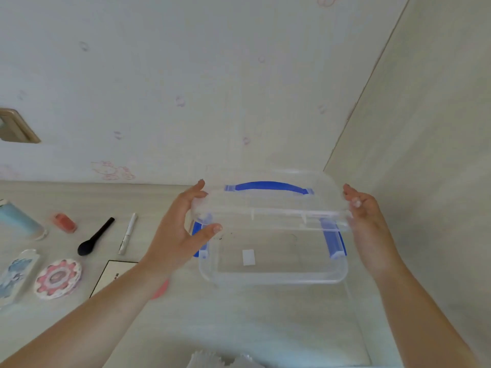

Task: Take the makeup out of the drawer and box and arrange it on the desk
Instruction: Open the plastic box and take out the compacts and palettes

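Basically the clear plastic box [273,258] with blue latches looks emptied, makeup's laid out on the left of the pale desk [164,203], and its clear blue-handled lid [268,200] is gripped at each end by the left hand [183,227] and right hand [366,216]; drawer can't be seen.

Blue tube [18,220]: cut off by the left edge.
Pink item [160,289]: mostly hidden behind the left forearm.
White card [111,274]: print too small to read.
Crinkled thing [220,361]: cut off at the bottom.
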Available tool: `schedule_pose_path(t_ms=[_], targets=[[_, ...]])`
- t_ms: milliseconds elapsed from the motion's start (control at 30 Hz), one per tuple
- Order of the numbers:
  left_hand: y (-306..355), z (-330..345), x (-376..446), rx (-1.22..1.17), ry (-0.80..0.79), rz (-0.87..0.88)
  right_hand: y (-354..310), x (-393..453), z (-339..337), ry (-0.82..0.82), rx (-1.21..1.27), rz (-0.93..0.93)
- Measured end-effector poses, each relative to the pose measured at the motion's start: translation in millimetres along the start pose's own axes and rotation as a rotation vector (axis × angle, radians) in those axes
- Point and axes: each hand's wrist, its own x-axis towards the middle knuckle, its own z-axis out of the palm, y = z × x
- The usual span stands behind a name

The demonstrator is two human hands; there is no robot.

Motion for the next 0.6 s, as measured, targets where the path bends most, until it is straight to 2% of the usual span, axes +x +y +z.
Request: schedule_pose_path(t_ms=[200,333,467,600], targets=[[-17,10,-52,0.143,-0.056,0.137,26,-41,-6,-0.041,-0.017,0.023],[-23,14,-68,0.2,-0.117,0.103,48,-46,-6,-0.049,-0.057,0.02],[-26,18,-77,0.364,-0.127,0.065,57,-44,-6,-0.048,-0.127,0.003],[-33,21,-74,0.371,-0.159,0.047,56,-43,-2,-0.048,-0.167,-0.03]])
